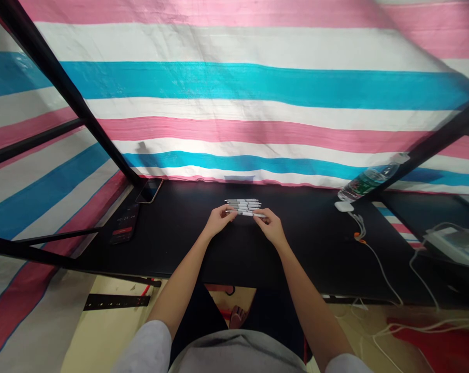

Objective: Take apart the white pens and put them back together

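Several white and grey pens lie side by side, left to right, on the black table in front of me. The pen nearest to me is pinched at both ends. My left hand has its thumb and fingers closed on the left end. On the right end, my right hand is closed in the same way. This pen lies close along the near side of the others; whether it touches them or the table I cannot tell.
Two phones lie at the table's left; the nearer shows a timer. A plastic bottle leans at the back right beside a white charger with a cable. Black frame bars and striped sheeting enclose the table.
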### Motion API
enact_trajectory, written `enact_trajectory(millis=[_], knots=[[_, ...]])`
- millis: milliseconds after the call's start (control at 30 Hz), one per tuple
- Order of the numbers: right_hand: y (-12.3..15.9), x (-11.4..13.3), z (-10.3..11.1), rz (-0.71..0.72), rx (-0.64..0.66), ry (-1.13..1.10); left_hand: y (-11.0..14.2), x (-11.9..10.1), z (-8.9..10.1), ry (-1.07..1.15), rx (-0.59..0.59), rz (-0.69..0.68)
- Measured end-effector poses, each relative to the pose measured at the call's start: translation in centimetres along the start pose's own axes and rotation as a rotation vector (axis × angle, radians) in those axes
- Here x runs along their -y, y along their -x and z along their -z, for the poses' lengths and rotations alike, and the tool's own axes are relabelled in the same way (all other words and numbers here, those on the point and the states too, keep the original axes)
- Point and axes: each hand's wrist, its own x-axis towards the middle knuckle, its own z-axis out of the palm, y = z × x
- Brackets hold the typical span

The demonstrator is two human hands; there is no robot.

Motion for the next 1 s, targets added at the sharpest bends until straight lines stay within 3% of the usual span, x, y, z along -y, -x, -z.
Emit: enact_trajectory(millis=[333,600,1000], knots=[[0.3,0.6,-0.3,0.087,0.034,0.198,0.1,-0.5,0.0,0.171,0.029,0.039],[0.4,0.4,-0.5,0.25,0.116,0.288,-0.2,-0.5,-0.1,0.175,-0.09,-0.009],[0.8,1.2,-0.6,0.201,0.179,0.278,0.1,-0.6,-0.3,0.225,0.059,0.025]])
